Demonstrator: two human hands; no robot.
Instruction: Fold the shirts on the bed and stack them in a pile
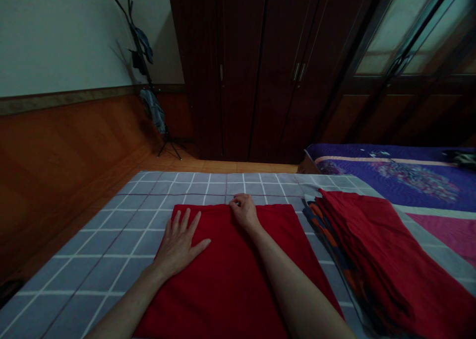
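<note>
Cloth [223,274], red: left hand [179,244] spread flat atop, grip released; right hand [245,213] curled at far edge, grip cannot tell.

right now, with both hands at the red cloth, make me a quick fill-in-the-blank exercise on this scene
1. The cloth under the left hand is ____ in colour.
2. Of the cloth's near and far edges, the right hand is at the ____ one.
3. The folded pile lies to the cloth's ____.
4. The thick grid lines on the grey sheet are ____.

Missing words: red; far; right; white
</note>
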